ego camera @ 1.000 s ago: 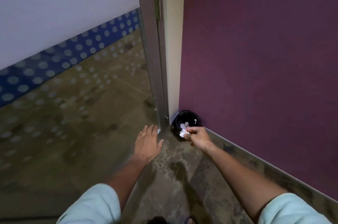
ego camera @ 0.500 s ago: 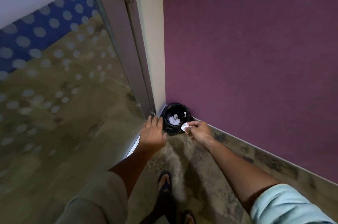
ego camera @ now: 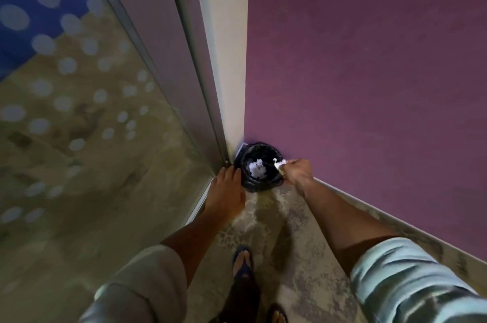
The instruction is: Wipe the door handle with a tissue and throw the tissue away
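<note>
A small black bin (ego camera: 259, 167) stood in the corner where the purple wall (ego camera: 369, 72) met the cream door jamb (ego camera: 229, 59), just past the centre of the view toward twelve o'clock. Inside it lay crumpled white paper (ego camera: 257, 168), resting a little toward the nine o'clock side of the bin's floor. The right hand (ego camera: 297, 171) reached in from five o'clock and hung over the bin's three o'clock rim, its fingers closed in a pinch around a crumpled white tissue (ego camera: 279, 163); the tissue poked out toward the bin's opening and was apart from the paper already in the bin. The left hand (ego camera: 226, 195) came in from seven o'clock with its fingers straight and held close together, palm down, the fingertips (ego camera: 232, 171) just beside the bin's nine o'clock edge; whether they touched the bin could not be told. It gripped nothing. To the left of that hand ran the metal frame (ego camera: 184, 72) of a glass door (ego camera: 79, 112), its pane marked with pale dots. Both forearms showed pale rolled sleeves (ego camera: 411, 278) at the lower edge. On the mottled floor (ego camera: 303, 243) at six o'clock, two feet in dark sandals (ego camera: 243, 259) pointed toward the bin.
</note>
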A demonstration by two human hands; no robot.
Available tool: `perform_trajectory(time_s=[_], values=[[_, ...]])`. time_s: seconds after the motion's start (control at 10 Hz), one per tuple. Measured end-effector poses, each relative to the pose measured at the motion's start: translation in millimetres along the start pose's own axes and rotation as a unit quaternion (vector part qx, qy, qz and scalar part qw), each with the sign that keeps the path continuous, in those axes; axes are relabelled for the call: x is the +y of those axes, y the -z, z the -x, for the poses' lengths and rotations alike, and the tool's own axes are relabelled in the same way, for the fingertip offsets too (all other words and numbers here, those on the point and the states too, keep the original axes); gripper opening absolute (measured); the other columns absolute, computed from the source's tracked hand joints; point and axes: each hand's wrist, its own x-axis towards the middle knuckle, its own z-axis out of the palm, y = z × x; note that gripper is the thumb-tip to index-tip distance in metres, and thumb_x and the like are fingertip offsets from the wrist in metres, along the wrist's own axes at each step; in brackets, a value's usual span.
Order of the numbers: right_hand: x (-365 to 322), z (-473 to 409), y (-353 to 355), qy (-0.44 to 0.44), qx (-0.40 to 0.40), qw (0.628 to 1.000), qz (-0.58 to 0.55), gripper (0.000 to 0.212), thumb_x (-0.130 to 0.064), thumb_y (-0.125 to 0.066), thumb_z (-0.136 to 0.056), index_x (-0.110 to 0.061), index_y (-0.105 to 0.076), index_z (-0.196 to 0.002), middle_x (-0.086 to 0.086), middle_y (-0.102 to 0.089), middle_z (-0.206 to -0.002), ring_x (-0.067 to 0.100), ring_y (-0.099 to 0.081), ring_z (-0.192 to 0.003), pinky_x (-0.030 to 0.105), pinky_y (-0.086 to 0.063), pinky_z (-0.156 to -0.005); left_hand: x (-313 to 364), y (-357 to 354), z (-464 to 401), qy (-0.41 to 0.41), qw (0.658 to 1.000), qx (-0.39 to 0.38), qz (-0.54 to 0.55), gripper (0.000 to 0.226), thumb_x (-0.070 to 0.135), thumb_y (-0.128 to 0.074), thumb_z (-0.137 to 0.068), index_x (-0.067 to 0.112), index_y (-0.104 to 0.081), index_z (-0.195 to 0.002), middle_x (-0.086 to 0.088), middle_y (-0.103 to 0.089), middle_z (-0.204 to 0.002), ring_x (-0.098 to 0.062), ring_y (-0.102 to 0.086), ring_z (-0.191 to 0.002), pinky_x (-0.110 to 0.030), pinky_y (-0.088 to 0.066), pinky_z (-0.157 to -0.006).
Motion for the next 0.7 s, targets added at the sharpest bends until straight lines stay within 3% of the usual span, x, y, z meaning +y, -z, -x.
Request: perform_trajectory(time_s=[0.1, 0.3, 0.4, 0.5, 0.6, 0.7], values=[[-15.2, -21.7, -6.8, -0.010, -0.004, 1.000, -0.007, 0.015, -0.021, -0.077, -0.064, -0.013, -0.065, -0.062, 0.011, -0.071, -0.070, 0.025, -0.066, -0.055, 0.043, -0.062, -0.062, -8.5, -2.1, -7.7, 0.003, 1.000, -0.009, -0.003, 0.073, 0.033, -0.051, -0.095, 0.011, -0.022, -0.157, -0.012, -0.024, -0.163, -0.034, -0.018, -0.152, -0.048, -0.024, -0.121], [-42.0, -39.7, -15.9, -0.020, -0.022, 0.999, -0.040, 0.024, -0.022, -0.084, -0.063, -0.010, -0.071, -0.079, 0.003, -0.066, -0.067, 0.017, -0.063, -0.048, 0.035, -0.062, -0.056, -20.6, -4.6, -11.4, 0.010, 1.000, -0.008, -0.024, 0.073, 0.035, -0.050, -0.096, 0.011, -0.021, -0.158, -0.013, -0.022, -0.165, -0.034, -0.019, -0.152, -0.046, -0.023, -0.121], [-52.7, -45.5, -20.7, -0.030, -0.042, 0.995, -0.081, 0.025, -0.015, -0.086, -0.069, -0.013, -0.064, -0.080, 0.000, -0.066, -0.076, 0.015, -0.062, -0.056, 0.030, -0.059, -0.061, -22.0, -7.9, -14.2, 0.013, 1.000, 0.000, -0.026, 0.072, 0.036, -0.050, -0.095, 0.011, -0.024, -0.158, -0.013, -0.025, -0.164, -0.034, -0.022, -0.151, -0.046, -0.025, -0.120], [-55.0, -53.9, -22.4, -0.044, -0.040, 0.993, -0.101, 0.022, -0.010, -0.080, -0.077, -0.012, -0.058, -0.075, 0.003, -0.064, -0.073, 0.016, -0.061, -0.060, 0.038, -0.061, -0.077, -21.3, -6.6, -18.0, 0.015, 1.000, -0.001, -0.025, 0.072, 0.035, -0.051, -0.095, 0.012, -0.024, -0.158, -0.012, -0.026, -0.164, -0.033, -0.022, -0.151, -0.045, -0.025, -0.120], [-45.8, -59.8, -23.1, -0.064, -0.028, 0.994, -0.089, 0.018, -0.009, -0.074, -0.082, -0.009, -0.058, -0.074, 0.011, -0.063, -0.081, 0.019, -0.059, -0.058, 0.036, -0.059, -0.056, -22.1, -5.4, -19.6, 0.014, 1.000, 0.002, -0.022, 0.072, 0.035, -0.050, -0.096, 0.012, -0.022, -0.158, -0.011, -0.023, -0.164, -0.032, -0.019, -0.152, -0.044, -0.023, -0.122], [-28.7, -55.9, -21.4, -0.097, -0.041, 0.992, -0.072, 0.013, -0.012, -0.071, -0.084, -0.005, -0.065, -0.091, 0.014, -0.065, -0.087, 0.021, -0.059, -0.062, 0.027, -0.048, -0.042, -19.9, -2.2, -18.3, 0.017, 1.000, 0.009, -0.011, 0.072, 0.034, -0.050, -0.096, 0.011, -0.021, -0.158, -0.011, -0.023, -0.164, -0.031, -0.019, -0.152, -0.045, -0.024, -0.122]])
